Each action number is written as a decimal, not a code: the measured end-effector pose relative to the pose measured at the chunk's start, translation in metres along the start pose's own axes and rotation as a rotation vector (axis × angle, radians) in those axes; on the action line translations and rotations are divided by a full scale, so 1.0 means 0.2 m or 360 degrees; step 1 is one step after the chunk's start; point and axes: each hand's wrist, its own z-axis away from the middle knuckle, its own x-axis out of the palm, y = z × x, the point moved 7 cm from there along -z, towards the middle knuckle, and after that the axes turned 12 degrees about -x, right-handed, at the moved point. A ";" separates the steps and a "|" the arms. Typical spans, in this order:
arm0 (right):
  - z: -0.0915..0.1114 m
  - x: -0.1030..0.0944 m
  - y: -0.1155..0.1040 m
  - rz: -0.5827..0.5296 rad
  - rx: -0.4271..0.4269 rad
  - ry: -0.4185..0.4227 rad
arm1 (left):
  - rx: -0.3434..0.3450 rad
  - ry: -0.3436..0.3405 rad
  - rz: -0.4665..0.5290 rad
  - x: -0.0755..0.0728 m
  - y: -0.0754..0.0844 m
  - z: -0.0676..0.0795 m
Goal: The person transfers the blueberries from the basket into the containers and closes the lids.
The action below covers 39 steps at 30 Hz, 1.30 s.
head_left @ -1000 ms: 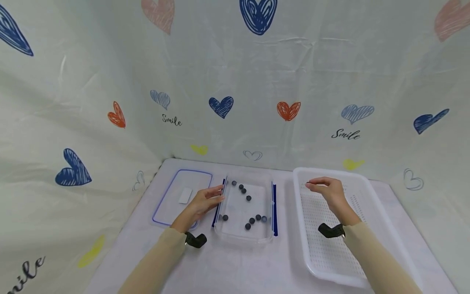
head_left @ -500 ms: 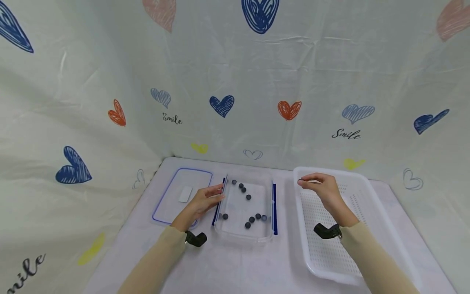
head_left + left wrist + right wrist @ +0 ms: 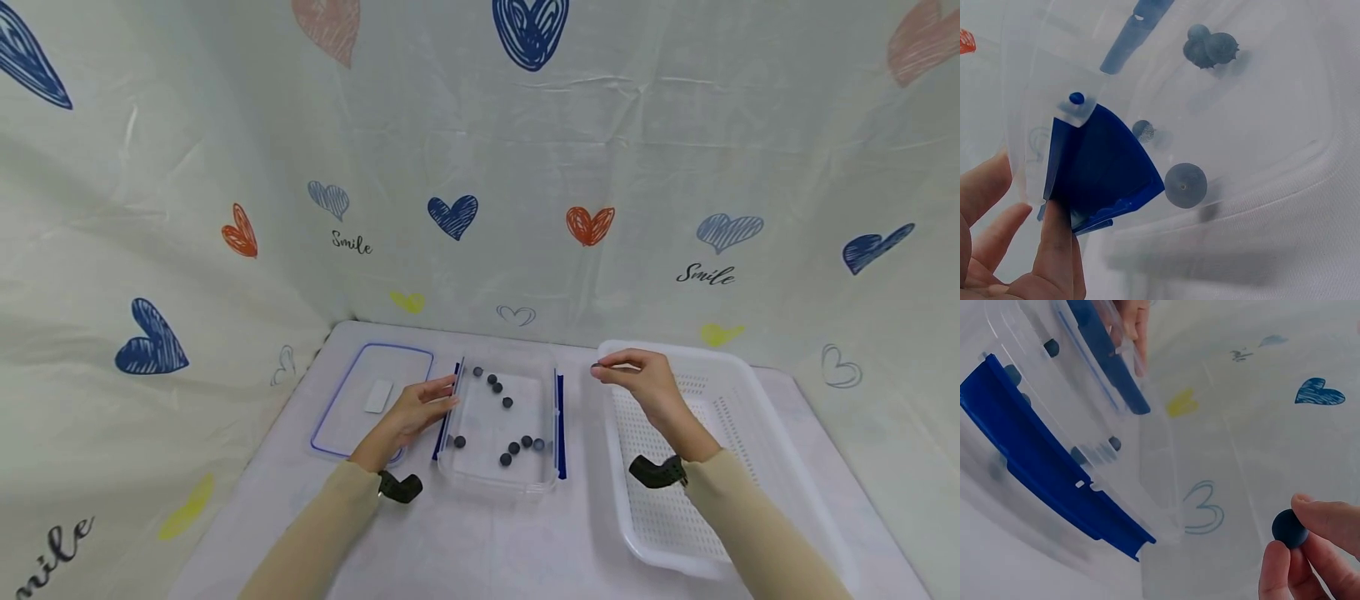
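Observation:
A clear plastic box (image 3: pixel 480 482) with blue side latches stands in the middle of the table, and several dark blueberries (image 3: pixel 507 402) lie scattered on its floor. My left hand (image 3: pixel 405 419) rests against the box's left side; its fairly straight fingers touch the wall and the blue latch (image 3: pixel 1104 162). To the right of the box, my right hand (image 3: pixel 648 387) is raised over the left rim of a white perforated basket (image 3: pixel 626 521). Between thumb and fingers it pinches one blueberry (image 3: pixel 1289 529), seen plainly in the right wrist view.
A clear lid (image 3: pixel 352 379) with a blue edge lies left of the box, with a small white rectangle (image 3: pixel 378 397) on it. A white curtain (image 3: pixel 525 150) printed with hearts hangs behind the table (image 3: pixel 450 550).
My right hand has moved left with the blueberry, from above the basket's inside to its left rim, nearer the box. The left hand and the box have stayed still.

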 end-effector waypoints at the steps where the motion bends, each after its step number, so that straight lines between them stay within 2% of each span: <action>1: 0.00 0.01 -0.01 -0.0008 -0.0005 -0.0007 | -0.0002 -0.0001 0.0011 0.00 0.00 0.00; 7: -0.01 0.08 -0.04 -0.0063 -0.0016 -0.0047 | 0.0011 -0.0003 0.0017 0.00 0.00 0.00; 15: -0.03 0.17 -0.04 -0.0019 0.0004 -0.0111 | 0.0020 -0.0031 0.0008 0.00 0.00 0.01; 25: -0.04 0.27 -0.04 -0.0049 0.0004 -0.0209 | 0.0010 -0.0012 0.0007 0.00 -0.01 0.00; 39: -0.06 0.40 0.02 0.0061 0.0011 -0.0263 | 0.0021 -0.0003 -0.0018 0.01 0.01 0.02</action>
